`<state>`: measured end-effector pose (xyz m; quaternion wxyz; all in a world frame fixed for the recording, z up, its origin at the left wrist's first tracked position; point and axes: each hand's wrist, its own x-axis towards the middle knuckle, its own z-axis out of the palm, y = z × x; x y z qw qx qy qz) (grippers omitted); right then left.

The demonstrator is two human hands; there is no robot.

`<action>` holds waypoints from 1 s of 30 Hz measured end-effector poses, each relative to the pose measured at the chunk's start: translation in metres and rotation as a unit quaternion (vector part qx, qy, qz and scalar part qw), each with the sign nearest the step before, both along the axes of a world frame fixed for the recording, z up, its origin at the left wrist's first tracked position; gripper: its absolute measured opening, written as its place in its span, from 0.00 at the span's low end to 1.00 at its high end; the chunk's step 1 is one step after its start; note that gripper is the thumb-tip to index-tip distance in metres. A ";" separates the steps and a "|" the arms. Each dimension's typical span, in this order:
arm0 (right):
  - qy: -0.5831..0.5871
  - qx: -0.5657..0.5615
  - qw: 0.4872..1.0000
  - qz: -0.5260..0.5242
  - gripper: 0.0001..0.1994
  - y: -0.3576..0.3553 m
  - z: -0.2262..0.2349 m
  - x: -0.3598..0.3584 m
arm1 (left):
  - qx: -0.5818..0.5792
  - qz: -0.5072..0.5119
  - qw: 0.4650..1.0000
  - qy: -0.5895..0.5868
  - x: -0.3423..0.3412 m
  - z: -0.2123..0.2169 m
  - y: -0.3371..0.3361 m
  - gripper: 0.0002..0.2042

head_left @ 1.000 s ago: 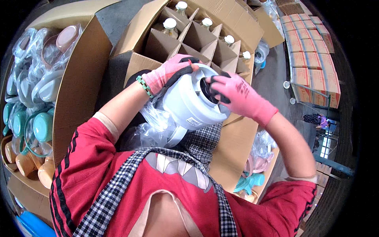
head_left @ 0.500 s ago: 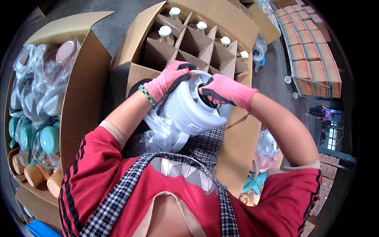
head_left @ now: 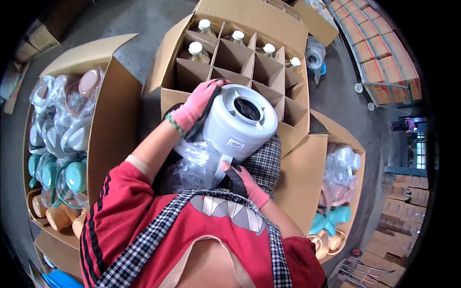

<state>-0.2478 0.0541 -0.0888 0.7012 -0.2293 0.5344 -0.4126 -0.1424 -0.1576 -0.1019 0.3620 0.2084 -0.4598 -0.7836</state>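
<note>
A light grey plastic jug (head_left: pixel 235 132) rests tilted in my lap, its ringed end and dark round opening facing up. My left hand (head_left: pixel 199 102), in a pink glove with black fingers, presses around the jug's upper left side. Lower down, my gloved right hand (head_left: pixel 244 182) grips the jug's handle (head_left: pixel 221 169) with thumb and fingers. Crumpled clear plastic wrap (head_left: pixel 192 165) hangs around the jug's left side. Directly ahead, a divided cardboard box (head_left: pixel 233 60) holds several glass bottles (head_left: pixel 198 53) with white caps.
At the left, a tall carton (head_left: pixel 113 139) holds wrapped jugs in pink, grey, teal and orange. Another carton (head_left: pixel 357 192) with similar jugs stands at the right. Stacked boxes (head_left: pixel 384 62) sit on a wheeled cart at the far right.
My right hand has come out of the jug's round opening and moved down to its handle. My left hand stays on the jug's left side.
</note>
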 end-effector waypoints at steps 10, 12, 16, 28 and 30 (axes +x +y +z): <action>-0.005 -0.067 0.998 0.007 0.24 0.026 0.042 -0.037 | -0.551 -0.162 0.613 -0.542 0.147 0.059 0.071 0.03; -0.022 -0.095 0.995 0.017 0.27 0.027 0.045 -0.043 | -0.620 0.290 0.639 -0.351 0.215 0.048 0.027 0.03; -0.013 -0.145 0.989 0.015 0.26 0.029 0.046 -0.045 | -0.315 0.538 0.733 -0.272 0.293 0.179 -0.017 0.09; 0.306 -0.089 0.892 0.320 0.21 -0.003 0.105 -0.040 | -0.298 0.488 0.819 -0.052 0.105 0.156 0.054 0.17; 0.165 -0.186 0.964 0.095 0.23 0.001 0.125 -0.058 | -0.356 0.505 0.774 -0.139 0.085 0.150 0.075 0.16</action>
